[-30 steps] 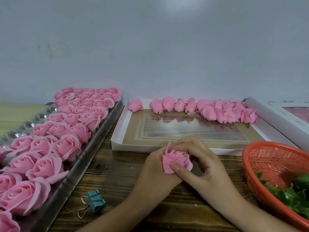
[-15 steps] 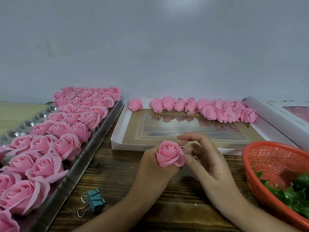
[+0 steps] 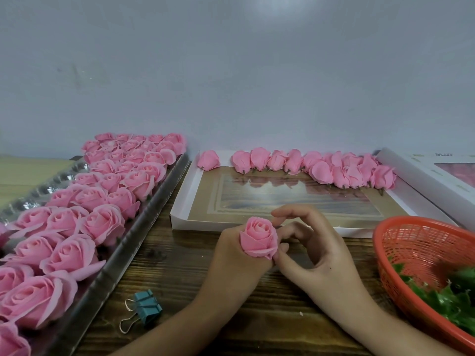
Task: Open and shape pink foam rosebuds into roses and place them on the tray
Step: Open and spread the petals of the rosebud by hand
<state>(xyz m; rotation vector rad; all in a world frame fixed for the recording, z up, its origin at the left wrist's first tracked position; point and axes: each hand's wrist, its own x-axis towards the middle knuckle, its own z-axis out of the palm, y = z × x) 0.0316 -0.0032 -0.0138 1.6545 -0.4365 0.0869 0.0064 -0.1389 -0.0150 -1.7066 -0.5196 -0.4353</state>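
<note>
Your right hand [image 3: 317, 249] has lifted off the rose [image 3: 258, 237] since a second ago, when both hands were pressed over it and bent its petals. Now the rose shows whole and round, with its petals neat.

Closest to you, a blue clip [image 3: 145, 310] lies on the wooden tabletop [image 3: 180, 268], just to the left of your left arm.

Your left hand [image 3: 236, 260] grips the rose from below, so the flower sits on top of your fist, above the tabletop. Your right hand is beside it with its fingers bent. Its thumb tip touches the low petal on the right side. You cannot tell from here if that hand pinches the petal or only touches it.

To your right is a red basket [image 3: 421, 242] with green leaves [image 3: 452, 296] in it.

To your left is a long shiny tray [image 3: 123, 255]. Many open pink roses [image 3: 102, 223] sit on it in rows, packed close.

Behind your hands is a flat white box [image 3: 195, 224]. A row of closed pink rosebuds [image 3: 308, 167] lies along its far edge. One bud sits a little apart at the left end.

Another white box [image 3: 421, 181] lies at the far right. A plain pale wall [image 3: 231, 86] is behind it all.
</note>
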